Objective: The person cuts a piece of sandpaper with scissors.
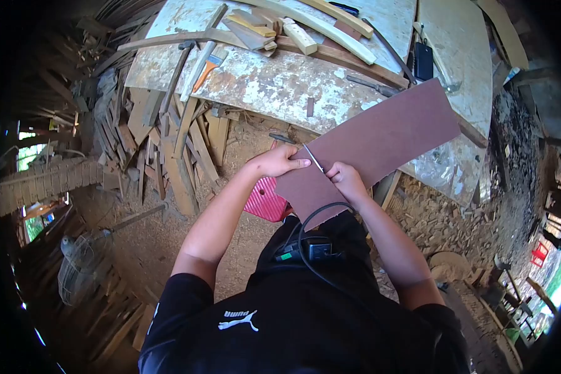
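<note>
A large brown sheet of sandpaper slants from my lap up over the bench edge. Its lower end has a ragged edge. My left hand grips the sheet's left edge, thumb on top and the other fingers mostly hidden. A thin metal strip lies across the sheet between my hands. My right hand is closed at the opposite edge, its thumb close to the strip's lower end; the sheet hides part of its grip. Below the sheet shows a pink ribbed plastic stool.
The paint-spotted bench holds wood strips, an orange-handled paintbrush, a chisel-like tool and a black phone-like object. Scrap wood leans at the left near a fan. A black cable crosses my lap.
</note>
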A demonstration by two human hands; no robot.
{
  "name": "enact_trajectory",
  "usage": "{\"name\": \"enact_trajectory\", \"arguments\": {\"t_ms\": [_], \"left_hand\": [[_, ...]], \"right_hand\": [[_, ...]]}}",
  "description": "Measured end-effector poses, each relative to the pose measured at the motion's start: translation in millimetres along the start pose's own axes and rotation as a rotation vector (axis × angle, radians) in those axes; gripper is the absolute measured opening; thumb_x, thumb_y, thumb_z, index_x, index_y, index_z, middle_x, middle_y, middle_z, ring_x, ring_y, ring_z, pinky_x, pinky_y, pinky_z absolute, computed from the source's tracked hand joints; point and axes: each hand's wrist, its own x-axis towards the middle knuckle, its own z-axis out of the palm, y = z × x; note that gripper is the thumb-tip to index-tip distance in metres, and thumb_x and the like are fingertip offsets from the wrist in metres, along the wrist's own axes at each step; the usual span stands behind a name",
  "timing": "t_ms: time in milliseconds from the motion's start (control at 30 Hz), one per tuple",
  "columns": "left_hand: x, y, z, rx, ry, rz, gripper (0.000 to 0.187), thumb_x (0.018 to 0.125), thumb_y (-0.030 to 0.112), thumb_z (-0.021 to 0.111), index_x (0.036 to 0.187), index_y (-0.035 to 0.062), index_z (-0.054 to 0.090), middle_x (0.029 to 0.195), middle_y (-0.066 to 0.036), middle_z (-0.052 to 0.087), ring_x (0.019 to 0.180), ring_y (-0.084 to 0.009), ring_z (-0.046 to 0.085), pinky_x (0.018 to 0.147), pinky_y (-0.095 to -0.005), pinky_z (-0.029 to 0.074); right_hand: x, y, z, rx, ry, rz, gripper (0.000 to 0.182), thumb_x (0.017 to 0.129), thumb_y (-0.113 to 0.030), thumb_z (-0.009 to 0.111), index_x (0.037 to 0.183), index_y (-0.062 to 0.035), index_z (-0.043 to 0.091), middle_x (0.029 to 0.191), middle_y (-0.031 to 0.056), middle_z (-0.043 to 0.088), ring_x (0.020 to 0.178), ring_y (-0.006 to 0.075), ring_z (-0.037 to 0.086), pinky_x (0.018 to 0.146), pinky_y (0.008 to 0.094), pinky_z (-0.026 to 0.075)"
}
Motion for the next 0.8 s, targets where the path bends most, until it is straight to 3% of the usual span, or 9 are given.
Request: {"name": "enact_trajectory", "arguments": {"t_ms": [100,200,300,400,500,600,700,800], "left_hand": [[8,-14,1,0.052,0.036,-0.029,0.061,0.095,0.054,0.065,0.112,-0.0044,0.067,0.096,-0.014,0.073,0.086,-0.0203,0.068,0.079,-0.036,0.053],[13,-19,-3,0.077,0.027,-0.03,0.057,0.096,0.053,0.063,0.113,-0.0015,0.066,0.093,-0.009,0.071,0.085,-0.0139,0.063,0.077,-0.0323,0.052],[17,-20,-4,0.093,0.008,0.053,0.057,0.096,0.052,0.063,0.113,-0.002,0.066,0.093,-0.008,0.071,0.084,-0.0136,0.063,0.077,-0.0329,0.052],[21,-18,3,0.072,0.016,0.063,0.055,0.097,0.051,0.063,0.112,-0.0023,0.066,0.092,-0.008,0.07,0.084,-0.0132,0.063,0.076,-0.0327,0.052],[20,-16,-1,0.048,0.024,0.062,0.053,0.097,0.05,0.064,0.109,-0.0023,0.067,0.089,-0.006,0.07,0.081,-0.0129,0.063,0.074,-0.0324,0.052],[21,-14,-4,0.019,0.04,0.045,0.052,0.097,0.049,0.064,0.106,-0.0015,0.068,0.087,-0.005,0.07,0.079,-0.0121,0.062,0.072,-0.0318,0.052],[28,-23,-4,-0.172,0.003,0.052,0.051,0.096,0.051,0.064,0.102,0.0,0.069,0.085,-0.004,0.069,0.077,-0.0108,0.062,0.07,-0.0314,0.052],[28,-22,-5,-0.088,0.057,0.032,0.055,0.095,0.053,0.065,0.101,-0.0014,0.072,0.085,-0.004,0.071,0.073,-0.0109,0.061,0.068,-0.0298,0.05]], "right_hand": [[8,10,-4,-0.063,-0.017,0.011,0.014,0.079,0.007,0.072,0.086,-0.0014,0.063,0.073,0.0054,0.067,0.066,0.0097,0.063,0.056,0.0257,0.047],[19,17,-9,-0.119,-0.074,0.05,0.011,0.087,0.007,0.063,0.09,-0.004,0.062,0.079,0.0026,0.066,0.069,0.0098,0.062,0.061,0.0239,0.049],[11,-24,-6,-0.097,-0.099,0.027,0.008,0.089,0.003,0.063,0.093,-0.0038,0.062,0.082,0.0026,0.066,0.075,0.009,0.062,0.066,0.0237,0.051],[32,-6,-15,-0.006,-0.156,0.065,0.008,0.09,-0.001,0.065,0.096,-0.0038,0.061,0.087,0.0028,0.067,0.079,0.0086,0.062,0.069,0.024,0.051],[41,6,-20,-0.097,-0.145,-0.034,0.01,0.089,-0.002,0.069,0.095,-0.003,0.061,0.089,0.0037,0.067,0.078,0.0086,0.062,0.069,0.0241,0.052],[49,14,-20,0.016,-0.138,-0.013,0.01,0.09,0.003,0.056,0.092,-0.0033,0.063,0.083,0.0052,0.067,0.071,0.011,0.061,0.064,0.0259,0.05],[56,20,-21,-0.039,-0.107,0.031,0.008,0.09,0.002,0.058,0.092,-0.004,0.063,0.081,0.0031,0.066,0.07,0.0097,0.06,0.064,0.0259,0.049],[62,22,-22,-0.085,-0.136,-0.036,0.003,0.091,-0.001,0.062,0.092,-0.0045,0.063,0.08,0.0028,0.066,0.07,0.0082,0.059,0.06,0.0247,0.047]]}}
